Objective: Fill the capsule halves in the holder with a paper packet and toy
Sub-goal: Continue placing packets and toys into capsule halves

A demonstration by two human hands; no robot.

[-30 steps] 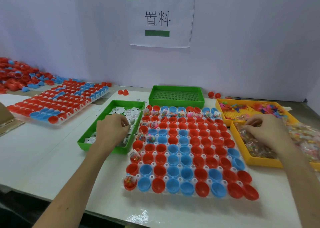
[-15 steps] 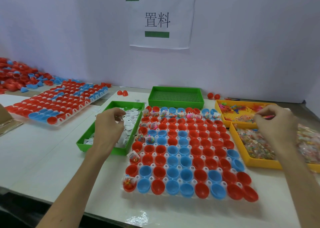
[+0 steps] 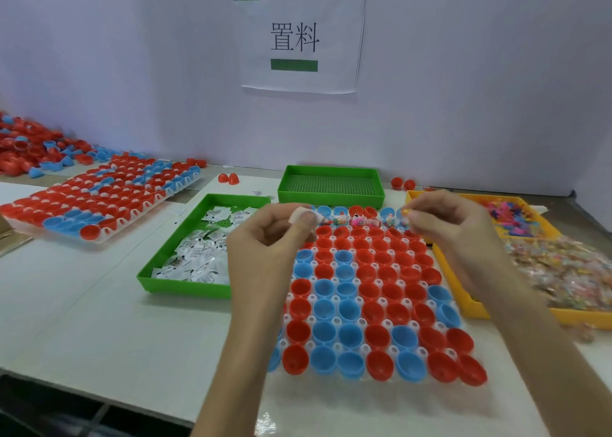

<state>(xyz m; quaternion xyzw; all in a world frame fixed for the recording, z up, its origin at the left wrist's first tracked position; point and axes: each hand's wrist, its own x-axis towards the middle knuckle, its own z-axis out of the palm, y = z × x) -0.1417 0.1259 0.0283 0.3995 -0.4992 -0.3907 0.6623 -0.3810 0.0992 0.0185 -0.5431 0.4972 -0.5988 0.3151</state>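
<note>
Two hands hover over the far rows of the white plastic holder, whose cups carry red and blue capsule halves. The left hand has its grip pinched on a small white paper packet. The right hand has its grip pinched on a tiny wrapped toy, probably so both drop into one empty half together. The green plastic tray of packets lies just left of the holder and the yellow plastic tray of toys just right, each beside its feeding hand.
</note>
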